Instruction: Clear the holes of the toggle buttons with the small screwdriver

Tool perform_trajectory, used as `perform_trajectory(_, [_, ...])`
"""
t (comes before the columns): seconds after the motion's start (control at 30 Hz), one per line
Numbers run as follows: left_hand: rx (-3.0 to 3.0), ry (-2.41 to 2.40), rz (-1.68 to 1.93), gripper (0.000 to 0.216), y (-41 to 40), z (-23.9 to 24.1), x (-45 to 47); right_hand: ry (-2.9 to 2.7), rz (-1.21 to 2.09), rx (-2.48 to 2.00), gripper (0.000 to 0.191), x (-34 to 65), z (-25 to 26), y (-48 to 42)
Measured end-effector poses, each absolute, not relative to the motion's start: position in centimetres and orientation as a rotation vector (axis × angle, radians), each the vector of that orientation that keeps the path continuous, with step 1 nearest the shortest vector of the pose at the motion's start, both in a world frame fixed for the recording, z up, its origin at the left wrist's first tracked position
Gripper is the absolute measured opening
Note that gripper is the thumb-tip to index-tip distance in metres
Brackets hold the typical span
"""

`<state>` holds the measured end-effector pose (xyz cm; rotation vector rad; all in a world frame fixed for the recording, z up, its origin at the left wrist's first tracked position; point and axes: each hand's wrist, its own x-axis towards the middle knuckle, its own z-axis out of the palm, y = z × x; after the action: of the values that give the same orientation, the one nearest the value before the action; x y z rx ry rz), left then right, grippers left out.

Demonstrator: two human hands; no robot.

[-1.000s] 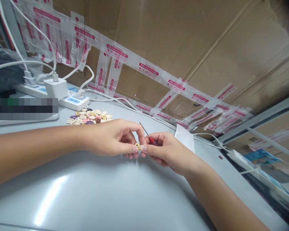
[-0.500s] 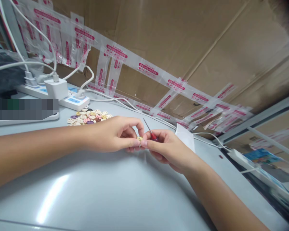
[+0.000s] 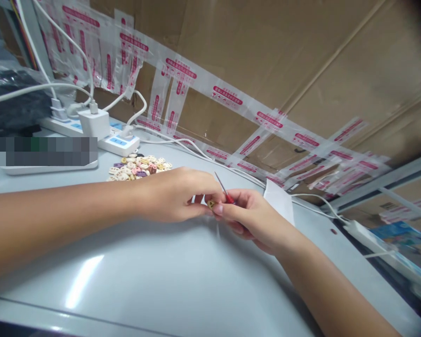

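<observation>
My left hand (image 3: 184, 194) is closed, its thumb and fingers pinched round a small yellow bead-like piece (image 3: 211, 204). My right hand (image 3: 247, 213) meets it there, with its thumb tip against the same piece. A slim red-handled tool with a thin metal shaft (image 3: 221, 182) is tucked in my right hand, its shaft pointing up and to the left. Fingers hide most of the handle, and the tool's exact kind cannot be made out. Behind my left wrist lies a pile of small beads (image 3: 140, 167) in cream, pink, yellow, purple and brown.
Left of the pile are a white power strip (image 3: 124, 146) with a charger (image 3: 94, 124), and a white-edged flat item (image 3: 52, 169), mostly blurred out. White cables run along the taped cardboard (image 3: 210, 56). A white paper (image 3: 279, 201) and a small dark red piece (image 3: 333, 231) lie to the right.
The view has shifted, so everything sits slightly further right. My left fingers have curled down closer over the yellow piece, and it looks tilted differently. The tool stays in my right hand.
</observation>
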<state>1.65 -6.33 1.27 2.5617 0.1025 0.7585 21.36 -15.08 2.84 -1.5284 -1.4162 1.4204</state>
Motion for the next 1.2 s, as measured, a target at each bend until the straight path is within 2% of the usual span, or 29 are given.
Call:
perform_trajectory(0.23, [2.571, 0.225, 0.715, 0.016, -6.52, 1.42, 1.76, -1.46, 1.332, -1.539, 0.024, 21.27, 2.65, -15.17])
perform_trajectory(0.33, [2.588, 0.212, 0.743, 0.006, -6.57, 1.43, 1.8, -1.444, 1.331, -1.544, 0.023, 21.19, 2.7, -15.23])
perform_trajectory(0.47, [2.62, 0.229, 0.761, 0.006, -6.56, 1.3, 1.68, -1.439, 1.335, -1.563, 0.023, 20.93, 2.85, -15.3])
perform_trajectory(0.6, [2.671, 0.191, 0.761, 0.019, -6.48, 1.14, 1.59, -1.481, 1.308, -1.566, 0.02, 20.79, 2.89, -15.3])
perform_trajectory(0.7, [2.677, 0.127, 0.788, 0.009, -6.49, 1.05, 1.64, -1.511, 1.284, -1.565, 0.019, 20.77, 2.94, -15.27])
perform_trajectory(0.87, [2.648, 0.144, 0.808, 0.005, -6.54, 0.99, 1.74, -1.519, 1.248, -1.575, 0.02, 20.73, 3.03, -15.22])
perform_trajectory(1.2, [2.563, 0.169, 0.784, 0.008, -6.87, 0.86, 1.88, -1.538, 1.225, -1.616, 0.012, 20.4, 3.27, -15.45])
